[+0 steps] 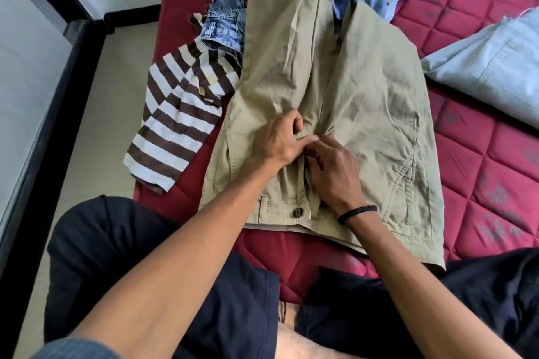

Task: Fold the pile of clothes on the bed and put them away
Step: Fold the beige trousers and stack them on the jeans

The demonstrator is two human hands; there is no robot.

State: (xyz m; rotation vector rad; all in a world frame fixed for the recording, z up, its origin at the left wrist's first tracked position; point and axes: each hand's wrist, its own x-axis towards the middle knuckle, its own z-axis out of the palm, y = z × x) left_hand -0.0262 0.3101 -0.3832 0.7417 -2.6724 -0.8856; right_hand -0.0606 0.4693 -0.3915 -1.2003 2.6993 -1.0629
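Khaki trousers (364, 90) lie spread on the red quilted mattress (481, 160), waistband and button toward me. My left hand (280, 140) rests on the fly area and pinches the fabric with thumb and fingers. My right hand (332, 172), with a black wrist band, grips the fly fabric right beside it, fingertips touching the left thumb. A brown-and-white striped shirt (172, 125) lies crumpled to the left of the trousers. Blue denim jeans (230, 17) lie bunched behind and partly under the khaki legs.
A pale blue folded garment (495, 67) sits on the mattress at the right. My legs in dark shorts (145, 256) straddle the near mattress edge. Tiled floor (99, 125) and a black door frame (35, 154) lie to the left.
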